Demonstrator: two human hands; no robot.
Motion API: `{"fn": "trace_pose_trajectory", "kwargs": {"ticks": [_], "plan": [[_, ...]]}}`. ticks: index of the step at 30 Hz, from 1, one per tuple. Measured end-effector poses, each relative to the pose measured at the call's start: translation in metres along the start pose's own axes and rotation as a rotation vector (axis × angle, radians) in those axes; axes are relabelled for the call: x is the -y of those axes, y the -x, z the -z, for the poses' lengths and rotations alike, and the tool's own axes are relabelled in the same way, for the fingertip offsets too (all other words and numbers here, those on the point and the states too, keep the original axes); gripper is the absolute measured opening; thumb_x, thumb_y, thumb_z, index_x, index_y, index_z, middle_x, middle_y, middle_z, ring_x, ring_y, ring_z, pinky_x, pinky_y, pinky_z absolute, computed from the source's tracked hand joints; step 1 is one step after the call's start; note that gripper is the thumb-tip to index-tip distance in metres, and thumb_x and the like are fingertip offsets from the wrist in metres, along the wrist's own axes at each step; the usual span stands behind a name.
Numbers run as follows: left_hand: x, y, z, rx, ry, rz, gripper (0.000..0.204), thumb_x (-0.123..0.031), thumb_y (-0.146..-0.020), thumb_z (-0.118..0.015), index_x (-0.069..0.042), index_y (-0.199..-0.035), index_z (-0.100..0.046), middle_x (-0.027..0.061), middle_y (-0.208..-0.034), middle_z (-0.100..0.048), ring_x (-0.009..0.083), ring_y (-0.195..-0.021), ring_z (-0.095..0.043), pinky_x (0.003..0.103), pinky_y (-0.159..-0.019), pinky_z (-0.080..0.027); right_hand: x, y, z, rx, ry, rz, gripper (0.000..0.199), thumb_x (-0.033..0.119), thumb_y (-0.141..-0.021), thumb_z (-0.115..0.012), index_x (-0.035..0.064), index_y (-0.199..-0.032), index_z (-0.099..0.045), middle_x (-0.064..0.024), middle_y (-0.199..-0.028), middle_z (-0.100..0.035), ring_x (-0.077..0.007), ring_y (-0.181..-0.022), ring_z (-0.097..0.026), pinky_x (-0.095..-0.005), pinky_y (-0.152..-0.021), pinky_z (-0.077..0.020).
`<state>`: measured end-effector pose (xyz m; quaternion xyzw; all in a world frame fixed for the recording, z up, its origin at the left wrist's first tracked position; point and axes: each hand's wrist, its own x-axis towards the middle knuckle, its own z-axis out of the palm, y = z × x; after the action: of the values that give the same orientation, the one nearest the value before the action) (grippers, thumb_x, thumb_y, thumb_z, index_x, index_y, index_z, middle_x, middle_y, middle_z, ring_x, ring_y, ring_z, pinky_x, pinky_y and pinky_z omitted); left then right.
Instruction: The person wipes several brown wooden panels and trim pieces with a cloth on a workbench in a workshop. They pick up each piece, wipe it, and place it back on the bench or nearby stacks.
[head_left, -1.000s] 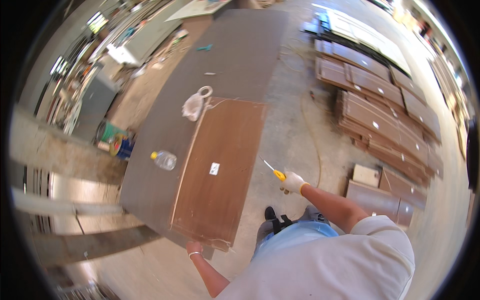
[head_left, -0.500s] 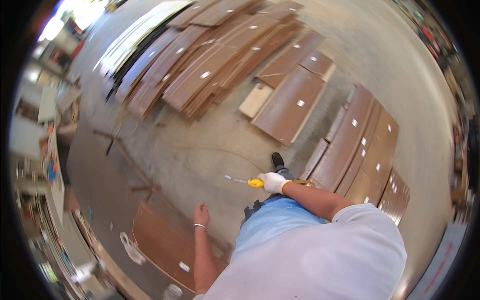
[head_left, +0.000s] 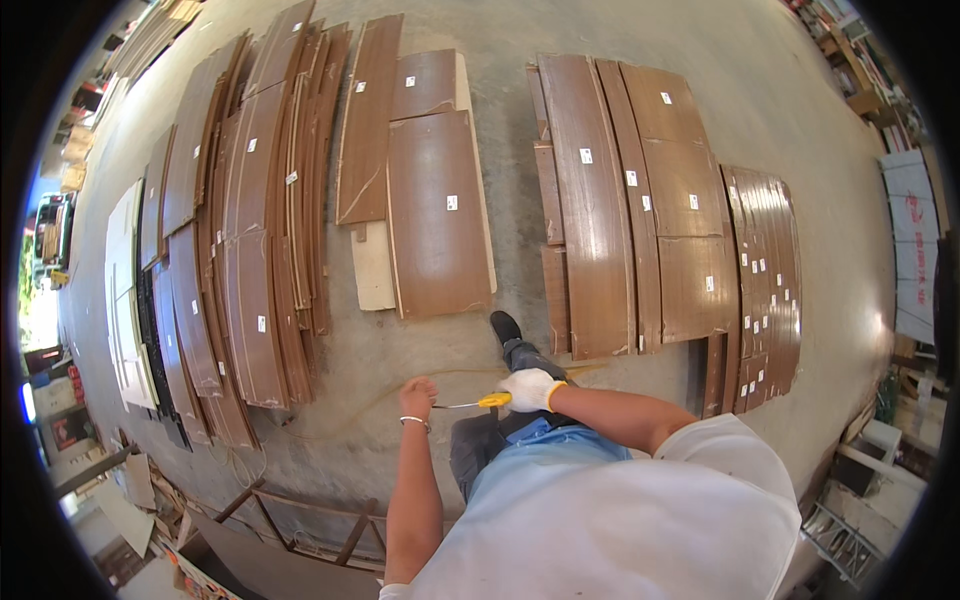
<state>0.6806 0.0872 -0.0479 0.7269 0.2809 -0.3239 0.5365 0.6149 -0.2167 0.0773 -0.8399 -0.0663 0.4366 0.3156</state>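
My right hand point(head_left: 530, 390), in a white work glove, is closed around a yellow-handled tool point(head_left: 494, 400). Its thin metal shaft reaches left from the handle, like a screwdriver's; the tip is too small to identify. My bare left hand point(head_left: 418, 397), a light band at its wrist, is held up with the fingers curled in. The shaft's end lies right beside this hand, and whether they touch cannot be told. Ahead of my hands, brown panels point(head_left: 440, 240) with small white labels lie stacked on the floor.
Long brown panel stacks point(head_left: 250, 190) stretch across the left, beside pale boards point(head_left: 125, 290). More labelled panels point(head_left: 590, 220) lie to the right. A hose point(head_left: 370, 395) runs over the floor behind my hands. At lower left stands a metal frame point(head_left: 350, 540).
My view has swung leftward, bringing the panel stacks upright ahead and more right-hand panels into view. My left hand has risen and come near the tool's shaft. My right hand keeps holding the tool.
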Motion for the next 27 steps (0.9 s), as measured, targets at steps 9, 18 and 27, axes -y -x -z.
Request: {"fn": "trace_pose_trajectory", "kwargs": {"ticks": [9, 18, 27], "plan": [[0.023, -0.124, -0.062, 0.371, -0.301, 0.154, 0.022, -0.016, -0.101, -0.051, -0.006, -0.112, -0.067, 0.0147, -0.095, -0.075, 0.0230, -0.072, -0.071, 0.039, -0.060, -0.058, -0.050, -0.041, -0.056, -0.160, -0.323, -0.455, 0.032, 0.032, -0.095, -0.059, 0.0117, -0.116, -0.072, -0.0182, -0.104, -0.075, -0.0392, -0.100, -0.071, -0.0505, -0.087, -0.0552], [0.120, -0.295, -0.126, 0.308, -0.040, 0.559, 0.032, -0.027, -0.103, -0.052, -0.003, -0.122, -0.059, 0.0165, -0.102, -0.074, 0.0306, -0.081, -0.073, 0.047, -0.068, -0.061, -0.075, -0.129, -0.115, -0.087, -0.412, -0.664, 0.028, 0.033, -0.087, -0.069, 0.0146, -0.109, -0.071, -0.0171, -0.100, -0.075, -0.0388, -0.096, -0.072, -0.0509, -0.085, -0.0554], [0.176, -0.444, -0.161, -0.092, 0.826, 0.590, 0.093, -0.058, -0.101, -0.057, -0.005, -0.164, -0.016, 0.0204, -0.165, -0.031, 0.0387, -0.152, -0.031, 0.055, -0.123, -0.029, -0.138, -0.212, -0.136, -0.321, -0.531, -0.867, 0.034, 0.028, -0.087, -0.075, 0.0110, -0.116, -0.071, -0.0167, -0.112, -0.071, -0.0410, -0.102, -0.069, -0.0463, -0.088, -0.0553]]}}
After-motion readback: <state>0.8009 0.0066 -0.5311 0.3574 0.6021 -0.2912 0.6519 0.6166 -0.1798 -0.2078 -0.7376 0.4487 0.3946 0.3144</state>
